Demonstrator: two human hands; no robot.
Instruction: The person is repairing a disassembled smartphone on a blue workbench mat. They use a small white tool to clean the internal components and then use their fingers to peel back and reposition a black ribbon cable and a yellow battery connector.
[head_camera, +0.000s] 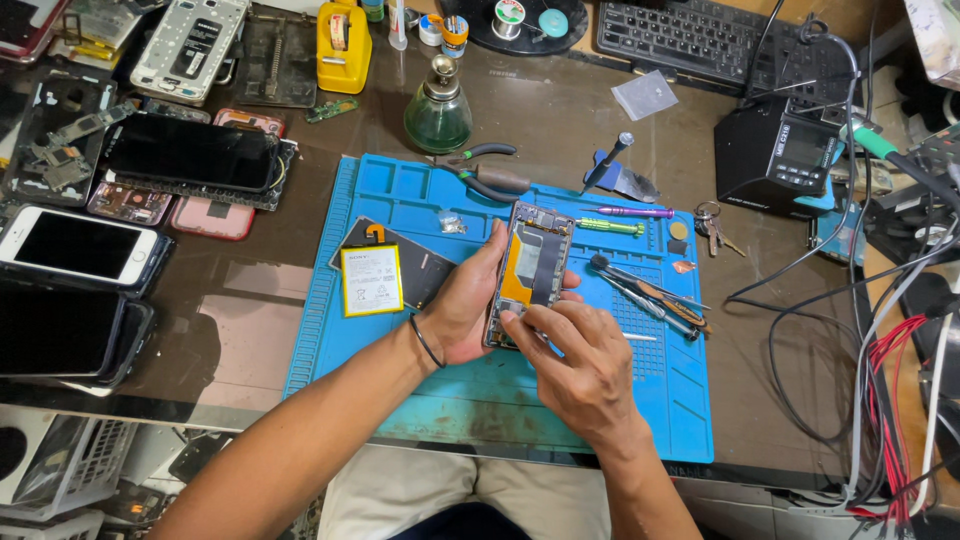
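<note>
Head view: opened phone is held above the blue mat on the surface, just right of the loose battery. Left hand is wrapped around its left edge, grip closed on the frame. Right hand is pinched at the lower end; anything held between fingertips cannot be told. Phone judged light, stiff, fragile inside; best held by side edges. Long axis runs near-far, top end pointed away, slightly right.

A green glass bottle stands behind the blue mat.
</note>
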